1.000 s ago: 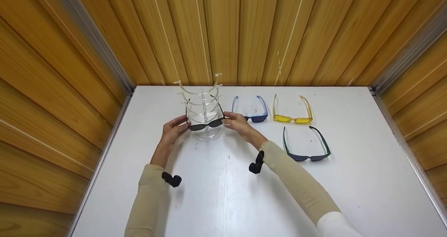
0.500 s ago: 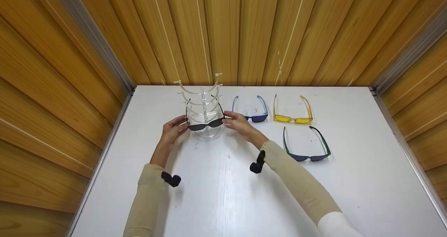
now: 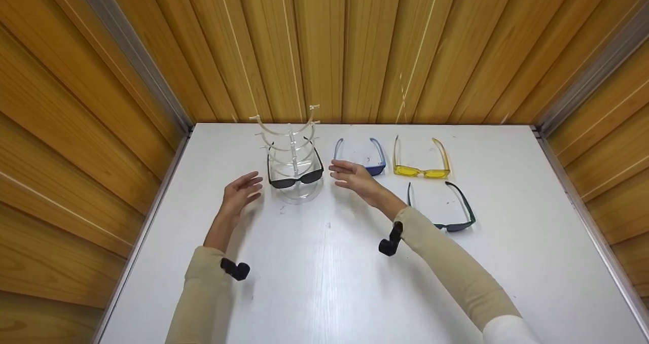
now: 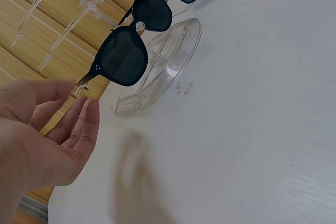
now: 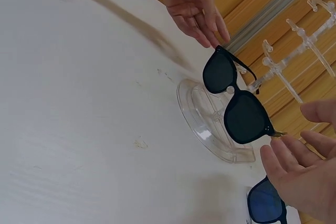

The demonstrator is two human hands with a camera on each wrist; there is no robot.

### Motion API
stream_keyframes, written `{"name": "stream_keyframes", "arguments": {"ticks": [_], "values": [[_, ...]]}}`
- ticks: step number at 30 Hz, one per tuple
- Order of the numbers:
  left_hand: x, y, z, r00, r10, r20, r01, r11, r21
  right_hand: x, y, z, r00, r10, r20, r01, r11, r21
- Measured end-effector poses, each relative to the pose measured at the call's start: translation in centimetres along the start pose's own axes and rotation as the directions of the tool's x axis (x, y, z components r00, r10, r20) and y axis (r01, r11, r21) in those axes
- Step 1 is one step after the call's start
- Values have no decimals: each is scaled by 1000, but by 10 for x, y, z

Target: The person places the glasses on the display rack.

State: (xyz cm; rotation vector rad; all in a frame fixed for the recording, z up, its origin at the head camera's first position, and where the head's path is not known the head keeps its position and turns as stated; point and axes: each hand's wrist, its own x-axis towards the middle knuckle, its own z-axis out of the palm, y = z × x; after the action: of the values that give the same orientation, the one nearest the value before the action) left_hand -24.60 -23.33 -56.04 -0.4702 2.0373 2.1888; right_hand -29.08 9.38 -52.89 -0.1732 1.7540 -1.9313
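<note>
Black sunglasses [image 3: 285, 183] sit on the lowest arm of a clear display stand [image 3: 299, 200], lenses facing the person. To their left is my left hand [image 3: 238, 194], fingers extended and apart from the frame in the head view. My right hand [image 3: 357, 181] is on the other side, its fingers spread and holding nothing, partly covering the blue sunglasses [image 3: 376, 170]. In the left wrist view the black sunglasses [image 4: 124, 59] hang above the stand's round base [image 4: 181, 61]. Both hands flank the black sunglasses [image 5: 245, 117] in the right wrist view.
Yellow glasses [image 3: 421, 172] lie at the back right of the white table [image 3: 314, 283]. Green-armed sunglasses [image 3: 469, 212] lie nearer, partly hidden by the right forearm. Upper stand arms [image 3: 284, 132] hold no glasses. Wood-look panels [image 3: 324, 49] enclose the back and sides.
Both hands have let go of the black sunglasses and moved outward, the left to the left and the right to the right. The sunglasses stay on the stand.
</note>
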Motion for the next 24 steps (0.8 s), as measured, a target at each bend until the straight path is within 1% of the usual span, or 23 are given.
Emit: {"name": "stream_keyframes", "arguments": {"ticks": [5,8,11,15,18,22,24], "values": [[-10,-1,-5,1000,0,20,-1,999,32,-13,-8,-6,1000,-7,-1,7,999,-45],[-15,-3,-4,999,12,52,-15,999,43,-25,-12,-14,1000,-12,5,12,998,-65],[-20,-3,-1,996,17,90,-24,997,68,-37,-13,-27,1000,-14,28,16,996,-86],[-26,-4,5,991,13,136,-28,994,110,-57,-12,-47,998,-7,55,13,994,-105],[-29,-6,12,985,5,174,-26,992,123,-72,-12,-63,998,5,65,2,994,-109],[-32,-7,25,971,5,239,-37,991,131,-90,-13,-85,998,16,64,-8,992,-127],[-32,-7,32,964,10,267,-47,990,132,-97,-14,-96,997,5,73,5,991,-137]]}}
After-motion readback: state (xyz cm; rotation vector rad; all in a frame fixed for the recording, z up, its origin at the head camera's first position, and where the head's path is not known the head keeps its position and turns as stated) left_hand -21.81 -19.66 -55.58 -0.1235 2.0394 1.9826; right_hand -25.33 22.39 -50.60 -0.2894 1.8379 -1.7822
